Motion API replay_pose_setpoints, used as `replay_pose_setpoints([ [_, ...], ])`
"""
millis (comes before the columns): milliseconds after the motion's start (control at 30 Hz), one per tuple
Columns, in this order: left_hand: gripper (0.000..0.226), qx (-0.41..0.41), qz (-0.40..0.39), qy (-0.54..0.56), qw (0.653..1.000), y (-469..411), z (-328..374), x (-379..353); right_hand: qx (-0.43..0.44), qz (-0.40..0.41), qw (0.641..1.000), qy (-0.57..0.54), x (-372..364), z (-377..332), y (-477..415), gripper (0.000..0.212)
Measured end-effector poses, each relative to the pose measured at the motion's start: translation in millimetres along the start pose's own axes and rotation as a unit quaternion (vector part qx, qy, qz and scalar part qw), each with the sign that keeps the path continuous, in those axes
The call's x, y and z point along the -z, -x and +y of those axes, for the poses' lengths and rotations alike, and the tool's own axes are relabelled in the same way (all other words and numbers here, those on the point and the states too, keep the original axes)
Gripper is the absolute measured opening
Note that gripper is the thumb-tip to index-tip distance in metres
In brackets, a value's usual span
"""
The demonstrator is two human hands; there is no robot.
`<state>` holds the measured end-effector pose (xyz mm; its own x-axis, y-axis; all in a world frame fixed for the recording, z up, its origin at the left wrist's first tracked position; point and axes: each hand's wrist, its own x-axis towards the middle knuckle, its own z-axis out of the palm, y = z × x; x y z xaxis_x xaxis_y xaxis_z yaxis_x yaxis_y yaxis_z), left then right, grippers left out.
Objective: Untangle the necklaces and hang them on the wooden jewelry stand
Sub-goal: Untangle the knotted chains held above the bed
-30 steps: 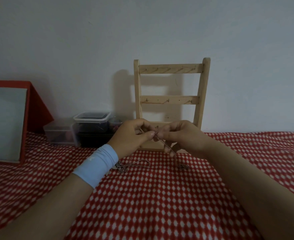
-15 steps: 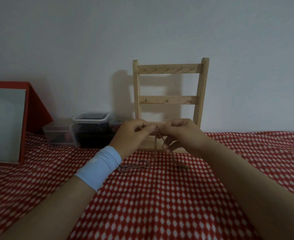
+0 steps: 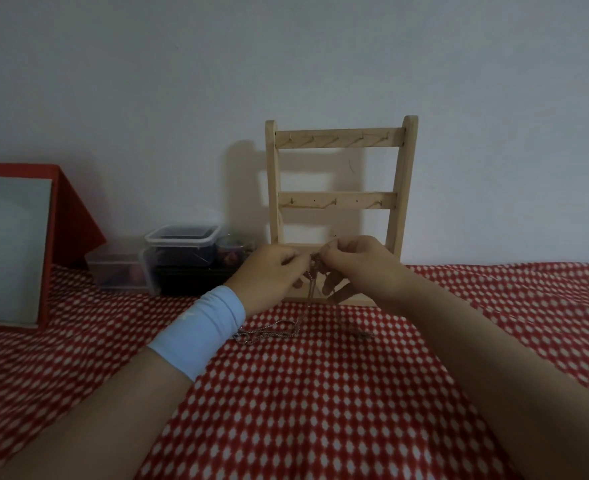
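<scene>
At cloth's (image 3: 320,410) far edge, just before the stand (image 3: 338,200), left hand (image 3: 272,271) and right hand (image 3: 358,268) both pinch the tangled chains (image 3: 311,285); slack lies on cloth. Risk: a hard pull apart likely cinches them tighter or snaps a link.

home, patterned red cloth (image 3: 286,410), storage tubs (image 3: 182,244)

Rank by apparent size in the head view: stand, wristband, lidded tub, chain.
Largest first: stand; then wristband and lidded tub, which look alike, the wristband being nearer the camera; smallest, chain.
</scene>
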<state>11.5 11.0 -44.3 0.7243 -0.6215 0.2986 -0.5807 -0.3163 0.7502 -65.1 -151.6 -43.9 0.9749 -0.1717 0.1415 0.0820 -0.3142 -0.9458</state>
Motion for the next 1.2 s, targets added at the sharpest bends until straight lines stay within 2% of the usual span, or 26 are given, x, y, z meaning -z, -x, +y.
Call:
replay_pose_setpoints([
  [100, 0.034, 0.050, -0.062, 0.089, 0.993, 0, -2, 3, -0.001, -0.011, 1.000, -0.001, 0, -1, 1, 0.030],
  [200, 0.038, 0.096, -0.068, 0.168, 0.979, -1, -7, 4, -0.010, -0.058, 0.998, -0.007, 0, -1, 2, 0.036],
  [267, 0.034, 0.057, -0.033, 0.090, 0.994, -2, -12, 4, -0.009, -0.080, 0.997, -0.018, 1, -2, 2, 0.033],
  [333, 0.013, -0.007, 0.034, 0.007, 0.999, -3, -14, 3, -0.007, -0.081, 0.996, -0.038, 3, -2, 2, 0.026],
  [367, 0.003, -0.034, 0.070, 0.008, 0.997, -2, -13, 3, -0.010, -0.073, 0.996, -0.050, 4, -1, 2, 0.023],
  [467, 0.010, -0.098, 0.119, 0.027, 0.988, -1, -9, 1, -0.021, -0.057, 0.995, -0.080, 5, -1, 2, 0.019],
  [567, 0.020, -0.101, 0.121, -0.007, 0.987, 0, -4, 0, -0.025, -0.062, 0.992, -0.107, 6, -1, -1, 0.017],
  [633, 0.018, -0.080, 0.115, 0.003, 0.990, 0, -5, 1, -0.025, -0.060, 0.992, -0.105, 7, -1, -1, 0.017],
  [800, 0.016, -0.077, 0.068, 0.005, 0.995, -2, -7, 6, -0.008, -0.032, 0.999, -0.023, 7, -4, 1, 0.023],
  [933, 0.015, -0.077, 0.033, 0.026, 0.996, -1, -5, 6, -0.011, -0.044, 0.998, 0.034, 6, -6, 1, 0.029],
  [1000, 0.014, -0.097, 0.046, 0.007, 0.994, -1, -6, 5, -0.039, -0.065, 0.997, 0.007, 7, -4, 0, 0.029],
  [1100, 0.017, -0.139, 0.049, 0.002, 0.989, 2, -6, 6, -0.093, -0.105, 0.983, -0.115, 9, -4, 0, 0.021],
  [1200, 0.022, -0.154, 0.039, 0.033, 0.987, 5, -4, 4, -0.099, -0.129, 0.972, -0.169, 10, -4, 1, 0.023],
])
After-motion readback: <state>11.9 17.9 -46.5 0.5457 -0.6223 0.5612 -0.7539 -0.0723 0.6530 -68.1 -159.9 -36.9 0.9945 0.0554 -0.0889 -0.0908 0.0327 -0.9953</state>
